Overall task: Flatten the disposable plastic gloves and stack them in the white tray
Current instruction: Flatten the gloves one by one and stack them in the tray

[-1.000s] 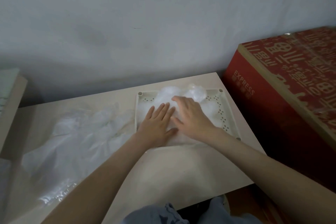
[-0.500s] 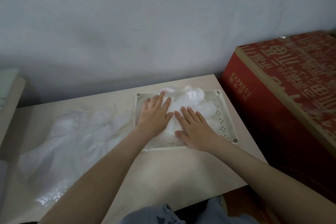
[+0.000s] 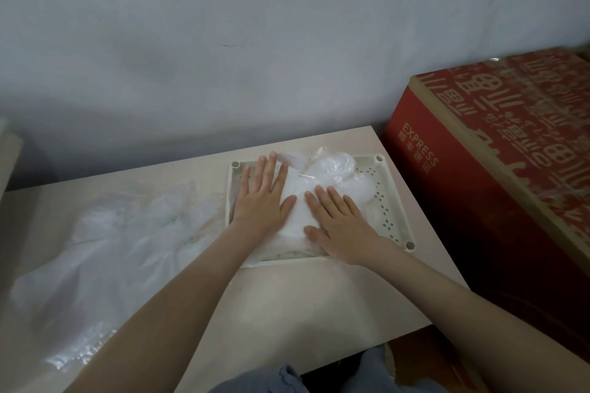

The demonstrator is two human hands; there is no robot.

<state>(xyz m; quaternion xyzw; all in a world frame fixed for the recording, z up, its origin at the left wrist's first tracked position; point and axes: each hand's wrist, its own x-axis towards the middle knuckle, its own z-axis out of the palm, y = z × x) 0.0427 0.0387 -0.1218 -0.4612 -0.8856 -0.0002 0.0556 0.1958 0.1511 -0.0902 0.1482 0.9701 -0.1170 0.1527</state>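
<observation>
A white perforated tray (image 3: 388,201) sits on the right part of the beige table (image 3: 303,303). Clear plastic gloves (image 3: 332,169) lie stacked in it, puffed up at the far end. My left hand (image 3: 263,198) lies flat with straight fingers on the left side of the stack. My right hand (image 3: 340,223) presses flat on the near right side, fingers spread. A loose heap of more clear gloves (image 3: 111,249) spreads over the left of the table.
A large red cardboard box (image 3: 498,169) stands close against the table's right edge. A grey wall rises behind the table. A pale object (image 3: 8,153) shows at the left border. Denim-clad knees (image 3: 287,383) sit below the front edge.
My left hand slid toward the tray's far left corner. My right hand pulled back from the far end to the near right of the stack. Both stay flat on the gloves.
</observation>
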